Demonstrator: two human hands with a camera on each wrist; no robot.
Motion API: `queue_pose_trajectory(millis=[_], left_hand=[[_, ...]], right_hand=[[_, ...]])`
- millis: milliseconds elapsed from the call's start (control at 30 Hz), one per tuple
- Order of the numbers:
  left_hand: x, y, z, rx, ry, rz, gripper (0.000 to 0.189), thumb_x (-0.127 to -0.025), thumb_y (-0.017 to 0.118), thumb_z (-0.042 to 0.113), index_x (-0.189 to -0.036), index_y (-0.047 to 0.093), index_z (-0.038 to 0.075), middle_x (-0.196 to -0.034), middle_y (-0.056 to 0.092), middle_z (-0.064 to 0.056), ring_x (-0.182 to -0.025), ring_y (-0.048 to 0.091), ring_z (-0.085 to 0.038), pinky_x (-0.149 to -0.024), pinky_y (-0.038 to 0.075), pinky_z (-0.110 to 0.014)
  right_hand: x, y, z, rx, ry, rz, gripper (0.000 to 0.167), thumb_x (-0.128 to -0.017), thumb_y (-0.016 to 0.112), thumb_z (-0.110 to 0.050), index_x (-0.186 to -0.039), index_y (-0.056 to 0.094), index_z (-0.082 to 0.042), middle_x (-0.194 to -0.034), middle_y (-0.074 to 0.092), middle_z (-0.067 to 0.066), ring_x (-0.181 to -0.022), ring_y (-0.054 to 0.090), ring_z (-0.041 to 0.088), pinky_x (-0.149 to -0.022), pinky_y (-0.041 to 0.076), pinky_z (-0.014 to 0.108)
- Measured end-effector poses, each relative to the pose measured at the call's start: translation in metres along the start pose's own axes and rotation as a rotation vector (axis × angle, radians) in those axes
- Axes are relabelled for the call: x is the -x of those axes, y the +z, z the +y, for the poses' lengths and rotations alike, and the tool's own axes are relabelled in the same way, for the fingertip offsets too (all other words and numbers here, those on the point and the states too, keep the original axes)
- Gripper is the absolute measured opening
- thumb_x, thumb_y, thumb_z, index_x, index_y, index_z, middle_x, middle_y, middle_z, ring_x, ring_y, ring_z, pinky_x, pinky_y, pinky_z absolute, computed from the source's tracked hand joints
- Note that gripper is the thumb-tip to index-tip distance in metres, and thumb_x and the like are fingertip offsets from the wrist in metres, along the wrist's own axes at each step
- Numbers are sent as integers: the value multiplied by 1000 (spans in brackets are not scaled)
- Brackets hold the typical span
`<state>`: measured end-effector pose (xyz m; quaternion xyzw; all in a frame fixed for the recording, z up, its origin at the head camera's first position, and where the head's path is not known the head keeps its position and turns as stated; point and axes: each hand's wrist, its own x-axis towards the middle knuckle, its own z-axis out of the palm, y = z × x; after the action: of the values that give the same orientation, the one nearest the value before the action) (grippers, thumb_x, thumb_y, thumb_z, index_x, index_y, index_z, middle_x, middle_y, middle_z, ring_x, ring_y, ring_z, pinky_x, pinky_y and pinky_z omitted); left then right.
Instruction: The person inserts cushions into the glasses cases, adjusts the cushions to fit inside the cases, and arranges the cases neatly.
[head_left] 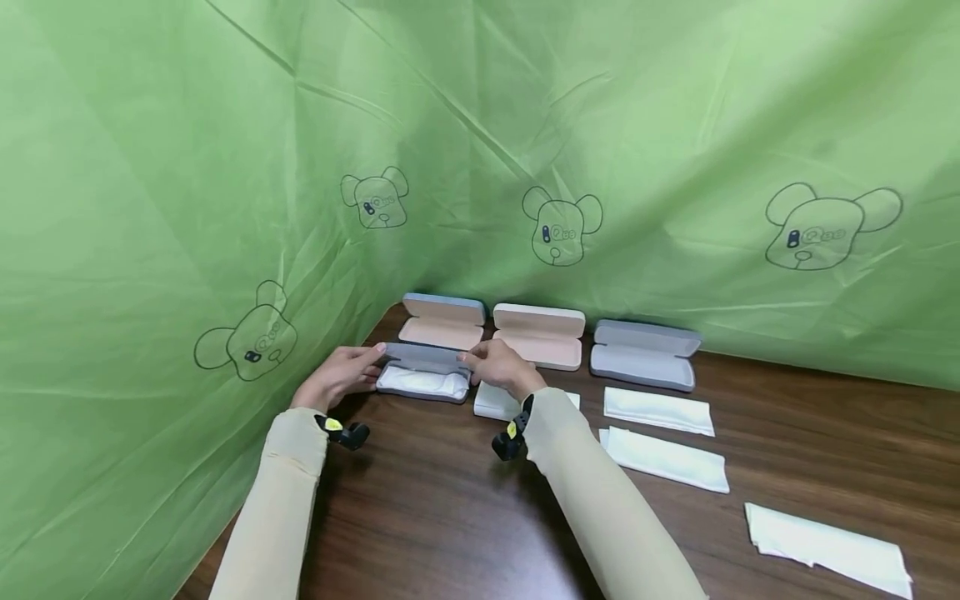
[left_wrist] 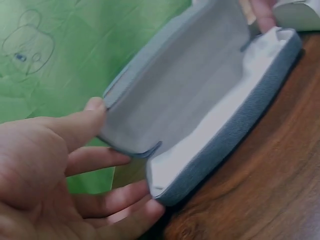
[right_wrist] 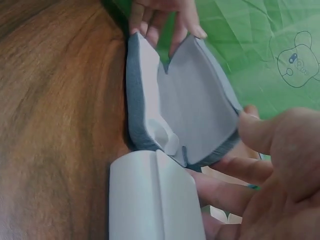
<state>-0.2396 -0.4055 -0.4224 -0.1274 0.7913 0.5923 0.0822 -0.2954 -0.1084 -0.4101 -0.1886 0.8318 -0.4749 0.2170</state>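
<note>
A blue-grey glasses case (head_left: pixel 426 359) stands on the table with its lid raised partway. Folded white cloth (head_left: pixel 422 382) lies in its base, best seen along the textile-covered side in the left wrist view. My left hand (head_left: pixel 341 375) holds the case's left end, thumb on the lid's edge and fingertips against the base. At the other end my right hand (head_left: pixel 504 367) grips the lid, its thumb (right_wrist: pixel 255 131) on the rim and the fingers behind. A closed white glasses case (right_wrist: pixel 155 200) sits right beside that end, partly under my right wrist.
Behind stand three opened glasses cases: a blue one (head_left: pixel 442 333), a white one (head_left: pixel 538 350) and a grey one (head_left: pixel 643 367). Folded white cloths (head_left: pixel 660 410) lie to the right, one (head_left: pixel 828 547) near the front. A green sheet (head_left: pixel 480 150) borders the table's back and left.
</note>
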Motion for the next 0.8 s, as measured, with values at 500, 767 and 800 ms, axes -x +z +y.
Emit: queue_pose_trajectory(millis=[500,767,800], left_hand=[[20,2,3,-349,80,26,51,-96,70,14,-140,53,-7,-123,64,-20,-97,64,-21,-83,50,-31],[42,15,45,-425,147,130,47,-94,73,14,-134,58,-6,-117,66,-22,-108,62,-33,-89,50,-44],[44,20,49,-415,164,127,45,-94,73,13,-132,60,-6,-115,68,-21,-106,63,-33,-88,51,-43]], right_hand=[[9,11,2,436,-23,152,36,-88,80,-33,-118,70,-17,-80,66,-14,-101,62,21,-96,27,56],[25,-8,-3,294,-148,196,32,-90,78,-27,-115,70,-8,-92,71,-4,-93,63,19,-92,34,50],[28,-11,-3,278,-156,197,32,-90,78,-27,-115,70,-7,-93,71,-2,-93,63,19,-91,36,49]])
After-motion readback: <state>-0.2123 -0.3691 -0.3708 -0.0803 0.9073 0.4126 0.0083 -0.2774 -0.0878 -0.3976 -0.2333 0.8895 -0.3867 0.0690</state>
